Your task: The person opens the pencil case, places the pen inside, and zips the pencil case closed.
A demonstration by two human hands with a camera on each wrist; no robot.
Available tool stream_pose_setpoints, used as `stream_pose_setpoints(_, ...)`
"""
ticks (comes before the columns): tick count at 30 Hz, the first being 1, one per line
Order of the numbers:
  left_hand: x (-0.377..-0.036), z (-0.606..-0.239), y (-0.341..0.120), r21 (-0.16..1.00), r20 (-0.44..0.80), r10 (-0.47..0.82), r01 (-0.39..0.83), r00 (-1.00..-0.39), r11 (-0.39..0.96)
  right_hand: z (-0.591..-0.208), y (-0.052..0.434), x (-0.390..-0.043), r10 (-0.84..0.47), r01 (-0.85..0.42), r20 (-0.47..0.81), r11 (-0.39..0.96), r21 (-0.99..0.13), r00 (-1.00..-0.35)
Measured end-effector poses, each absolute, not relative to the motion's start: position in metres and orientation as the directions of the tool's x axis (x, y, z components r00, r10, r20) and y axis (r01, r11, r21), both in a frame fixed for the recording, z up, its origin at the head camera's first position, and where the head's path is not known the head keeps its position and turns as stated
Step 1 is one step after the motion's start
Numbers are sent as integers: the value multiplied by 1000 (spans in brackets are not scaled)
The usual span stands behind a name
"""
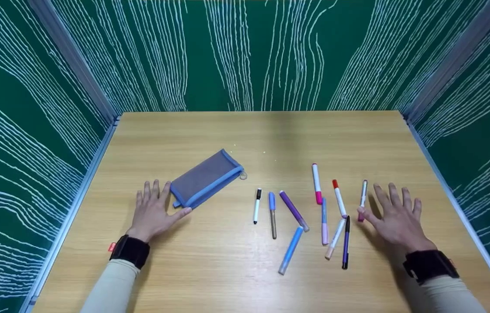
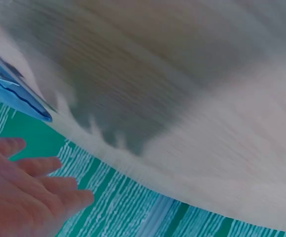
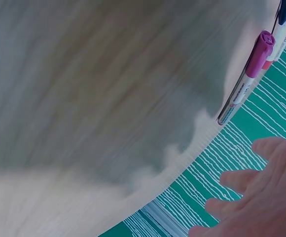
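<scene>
My left hand (image 1: 153, 215) is spread with straight fingers beside a grey pencil case (image 1: 205, 176) with blue edging, thumb and forefinger close to its near left corner. In the left wrist view the blue edge of the pencil case (image 2: 15, 94) shows at the far left. My right hand (image 1: 399, 219) is spread too, holding nothing, at the right of the scattered pens. Its thumb tip overlaps the lower end of a white marker with a magenta cap (image 1: 364, 195) in the head view. The right wrist view shows that marker (image 3: 244, 81) lying past the fingers.
Several pens lie between the hands, among them a black-capped white marker (image 1: 257, 206), a purple marker (image 1: 293, 210), a blue marker (image 1: 291, 251), a red-capped marker (image 1: 339, 200) and a dark pen (image 1: 346, 243). Green walls with white lines (image 1: 262, 56) surround the wooden table (image 1: 210, 269).
</scene>
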State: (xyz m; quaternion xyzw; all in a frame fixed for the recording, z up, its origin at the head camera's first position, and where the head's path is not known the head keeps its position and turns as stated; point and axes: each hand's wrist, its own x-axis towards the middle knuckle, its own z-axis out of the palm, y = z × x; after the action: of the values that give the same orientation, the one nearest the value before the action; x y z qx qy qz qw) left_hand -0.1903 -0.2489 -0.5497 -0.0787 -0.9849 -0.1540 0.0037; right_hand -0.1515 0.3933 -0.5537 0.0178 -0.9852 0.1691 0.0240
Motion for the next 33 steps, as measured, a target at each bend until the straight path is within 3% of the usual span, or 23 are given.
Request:
stream_pose_setpoints(16, -214, -549, -220, 302, 58, 215, 223, -975, 927, -554, 390, -147, -38, -55, 57, 936, -349, -998)
stream_pose_setpoints(33, -238, -547, -208, 327, 10, 234, 224, -972, 918, -552, 384, -143, -53, -76, 77, 933, -351, -996)
